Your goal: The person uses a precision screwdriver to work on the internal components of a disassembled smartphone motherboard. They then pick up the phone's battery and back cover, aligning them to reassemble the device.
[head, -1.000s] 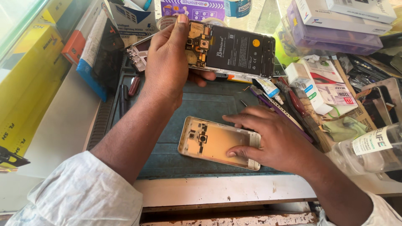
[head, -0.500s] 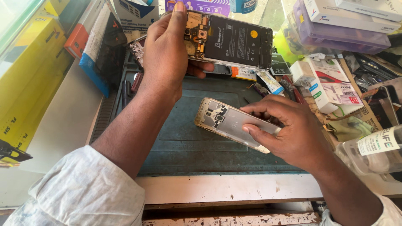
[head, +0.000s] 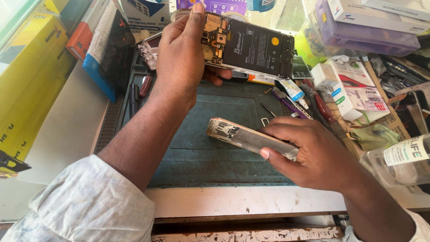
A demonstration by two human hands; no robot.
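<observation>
The opened phone in the left hand showed a matt black battery face beside a bare circuit board of coppery, glinting metal, and just below it over the work mat, the right hand gripped a back cover of brushed, pale gold metal with a soft sheen. That mat looked like dull, scuffed grey-green rubber, and the bench edge below it was chipped, white-painted wood with rusty brown patches. Right of the mat, a bottle was clear, glossy plastic with a paper label, while the left sleeve was creased, matt, pale cloth.
</observation>
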